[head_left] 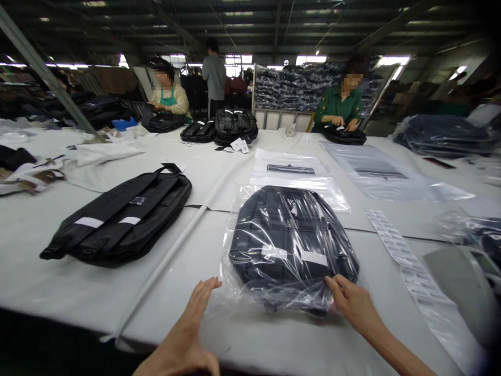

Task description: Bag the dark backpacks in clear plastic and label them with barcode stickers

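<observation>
A black backpack (pixel 289 224) lies inside a clear plastic bag (pixel 230 297) on the white table, its two white-banded straps facing up. At the bag's lower right, my right hand (pixel 348 300) pinches the plastic between thumb and fingers. My left hand (pixel 191 329) is at the lower left of the bag, thumb and fingers spread apart, with nothing in it. Its fingertips come close to the bag's edge; whether they touch it I cannot tell. A second black backpack (pixel 125 214), unbagged, rests to the left with its straps up.
Flat clear bags (pixel 289 185) lie behind the bagged backpack. A strip of printed labels (pixel 407 266) runs along the right, beside a grey device (pixel 462 282). More backpacks (pixel 235 125) sit at the far edge, near a person in green (pixel 338 107) and one in an apron (pixel 170 99).
</observation>
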Tool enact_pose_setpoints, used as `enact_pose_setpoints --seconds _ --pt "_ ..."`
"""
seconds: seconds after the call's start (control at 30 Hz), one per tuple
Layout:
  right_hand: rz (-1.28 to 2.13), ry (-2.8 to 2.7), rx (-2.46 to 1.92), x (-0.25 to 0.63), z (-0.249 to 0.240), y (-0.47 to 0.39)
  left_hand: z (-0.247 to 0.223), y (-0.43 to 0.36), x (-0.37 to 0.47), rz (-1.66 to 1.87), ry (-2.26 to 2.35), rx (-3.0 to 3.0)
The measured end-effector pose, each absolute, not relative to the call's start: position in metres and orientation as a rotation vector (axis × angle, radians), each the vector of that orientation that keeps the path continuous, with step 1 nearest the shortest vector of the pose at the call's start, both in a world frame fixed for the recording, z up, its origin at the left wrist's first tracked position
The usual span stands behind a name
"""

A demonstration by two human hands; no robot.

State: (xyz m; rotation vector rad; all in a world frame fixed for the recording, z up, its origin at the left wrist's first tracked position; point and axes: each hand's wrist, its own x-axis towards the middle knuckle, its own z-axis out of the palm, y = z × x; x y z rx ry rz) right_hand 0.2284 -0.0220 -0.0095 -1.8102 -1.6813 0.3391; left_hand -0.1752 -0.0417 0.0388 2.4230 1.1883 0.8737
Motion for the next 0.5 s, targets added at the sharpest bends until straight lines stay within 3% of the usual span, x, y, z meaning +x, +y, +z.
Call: enact_pose_setpoints --seconds 0.1,0.2,0.37,0.5 --pt "0.328 -1.681 -1.824 0.229 -0.009 -0.023 0.025 -0.039 -0.157 1.118 1.141 2.573" --pt "0.301 -1.679 -1.824 0.228 -0.009 -0.023 0.031 -0.024 -0.135 1.250 1.138 2.258" --pt "0.256 -1.673 -1.807 0.226 -0.010 -0.024 0.038 -0.015 -0.120 1.173 1.465 1.502" --pt "0.205 -1.676 -1.798 0.238 -0.017 -0.032 0.022 -0.005 -0.124 1.128 1.511 1.305"
